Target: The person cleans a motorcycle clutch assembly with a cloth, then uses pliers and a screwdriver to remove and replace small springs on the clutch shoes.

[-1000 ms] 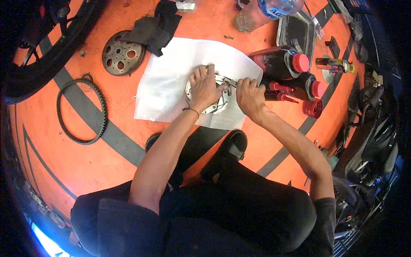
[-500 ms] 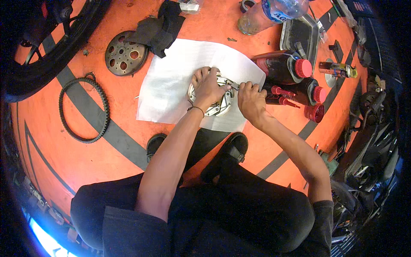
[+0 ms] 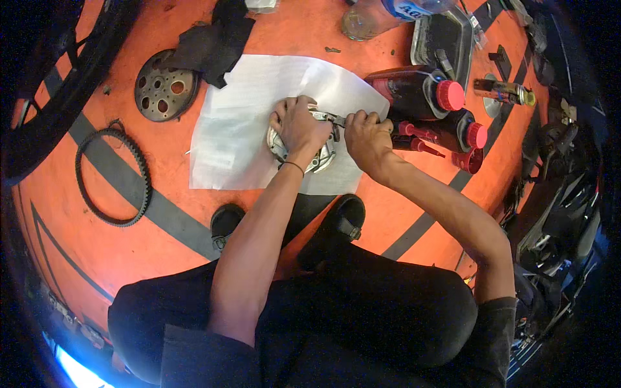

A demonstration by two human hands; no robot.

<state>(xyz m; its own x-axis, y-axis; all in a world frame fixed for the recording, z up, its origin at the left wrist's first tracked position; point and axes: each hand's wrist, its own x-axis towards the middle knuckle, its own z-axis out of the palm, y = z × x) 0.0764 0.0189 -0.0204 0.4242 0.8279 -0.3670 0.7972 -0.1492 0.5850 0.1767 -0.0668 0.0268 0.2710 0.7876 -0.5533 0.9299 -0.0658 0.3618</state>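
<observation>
A round metal centrifugal clutch shoe assembly (image 3: 325, 157) lies on a white sheet (image 3: 223, 132) in front of my feet. My left hand (image 3: 303, 129) is closed over its upper left part, fingers curled round the far edge, hiding much of it. In my closed right hand (image 3: 370, 143) is a hand tool (image 3: 338, 120) with a narrow metal front end. That end reaches left to the assembly's far right edge, close to my left fingers. My fingers cover most of the tool, so its exact kind does not show.
Left of the sheet are a clutch bell (image 3: 162, 97), a black cloth (image 3: 217, 45) partly over it, and a toothed drive belt (image 3: 146, 178). Dark red-capped bottles (image 3: 407, 90) stand close to my right hand. Beyond are a clear plastic bottle (image 3: 369, 24), a tray (image 3: 416, 48) and a spray can (image 3: 501, 88).
The whole scene has shifted slightly left in the picture as my head moved. Both hands keep their grips, with the tool still at the clutch assembly's edge.
</observation>
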